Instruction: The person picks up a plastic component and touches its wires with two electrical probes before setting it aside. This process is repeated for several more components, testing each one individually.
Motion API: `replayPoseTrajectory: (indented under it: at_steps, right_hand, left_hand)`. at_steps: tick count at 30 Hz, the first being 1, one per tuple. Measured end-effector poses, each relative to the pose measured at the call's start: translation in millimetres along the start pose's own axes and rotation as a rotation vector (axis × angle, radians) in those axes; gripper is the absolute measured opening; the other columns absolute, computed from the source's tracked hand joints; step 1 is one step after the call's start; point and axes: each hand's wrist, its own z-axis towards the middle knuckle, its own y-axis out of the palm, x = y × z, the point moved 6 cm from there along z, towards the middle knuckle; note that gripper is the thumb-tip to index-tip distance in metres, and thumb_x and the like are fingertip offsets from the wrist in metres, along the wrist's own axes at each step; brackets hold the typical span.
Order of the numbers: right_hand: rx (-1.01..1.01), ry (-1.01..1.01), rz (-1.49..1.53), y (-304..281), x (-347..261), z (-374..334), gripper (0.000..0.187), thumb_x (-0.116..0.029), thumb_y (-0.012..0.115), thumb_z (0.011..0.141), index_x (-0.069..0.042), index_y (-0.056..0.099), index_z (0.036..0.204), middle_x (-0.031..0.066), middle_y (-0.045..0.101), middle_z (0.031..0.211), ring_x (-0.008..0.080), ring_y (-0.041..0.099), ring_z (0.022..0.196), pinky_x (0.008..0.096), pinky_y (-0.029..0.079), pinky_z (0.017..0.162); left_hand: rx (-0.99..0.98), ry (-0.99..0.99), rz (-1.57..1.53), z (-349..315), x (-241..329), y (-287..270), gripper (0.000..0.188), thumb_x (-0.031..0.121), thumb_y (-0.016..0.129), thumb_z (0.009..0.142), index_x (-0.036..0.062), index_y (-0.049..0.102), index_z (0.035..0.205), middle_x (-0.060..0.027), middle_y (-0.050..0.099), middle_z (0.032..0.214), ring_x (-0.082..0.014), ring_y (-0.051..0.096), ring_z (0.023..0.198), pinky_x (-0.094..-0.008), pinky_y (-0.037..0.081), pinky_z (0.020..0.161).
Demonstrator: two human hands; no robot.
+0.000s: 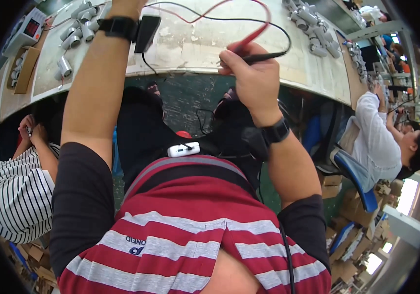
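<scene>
My right hand point(256, 81) is closed around a pair of test probes, one with a red lead point(256, 35) and one with a black handle point(264, 57). It is held over the front part of the worktable point(190, 49). Both leads loop away across the tabletop. Stretched far forward, my left hand point(128, 7) is cut off by the upper edge, so its fingers do not show. Several grey-white cylindrical parts point(86, 32) lie to the left of my left forearm, with a single one point(64, 66) nearer the front edge.
More cylindrical parts point(313, 27) are heaped at the right. A boxy instrument with a display point(33, 28) and a cardboard box point(26, 71) stand at the far left. One person in stripes point(19, 191) sits left; another in white point(371, 137) sits right on a blue chair point(354, 181).
</scene>
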Motion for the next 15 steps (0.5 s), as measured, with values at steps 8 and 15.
replayPoseTrajectory:
  at_steps: [8, 15]
  right_hand:
    - [0.116, 0.248, 0.471, -10.2, 53.0, 48.8, 0.012, -0.005, 0.069, 0.095, 0.006, 0.067, 0.100, 0.0148, 0.072, 0.091, 0.0216, 0.071, 0.076, 0.0327, 0.064, 0.068]
    - [0.060, 0.283, 0.458, 30.0, 79.0, 72.8, 0.010, -0.005, 0.069, 0.095, 0.005, 0.067, 0.099, 0.0137, 0.072, 0.089, 0.0206, 0.071, 0.074, 0.0322, 0.064, 0.066]
  left_hand:
    - [-0.362, -0.475, 0.087, -162.3, -9.6, 5.0, 0.047, -0.001, 0.073, 0.090, 0.0013, 0.060, 0.136, -0.0067, 0.067, 0.125, -0.0158, 0.069, 0.104, -0.0301, 0.058, 0.090]
    - [-0.364, -0.551, 0.072, -179.9, -22.7, -7.9, 0.052, -0.001, 0.073, 0.091, 0.0027, 0.057, 0.141, -0.0062, 0.066, 0.125, -0.0156, 0.070, 0.103, -0.0295, 0.058, 0.089]
